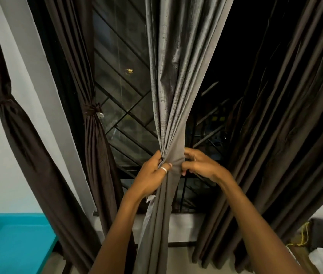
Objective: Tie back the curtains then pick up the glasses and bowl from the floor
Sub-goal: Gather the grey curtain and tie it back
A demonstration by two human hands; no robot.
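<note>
while the left hand (151, 175) and right hand (201, 165) pinch the gathered grey curtain (173, 107) between curled fingers, a dark grilled window (121, 91) sits behind them; tied brown curtains (93, 123) left; teal tub (14, 242) lower left.

The one head-worn wide-angle camera is facing forward and slightly down at a window grille (121, 107), sitting within arm's reach of the grey curtain (174, 76). The left hand (150, 175) and right hand (202, 165) are entering from the bottom edge.
</note>
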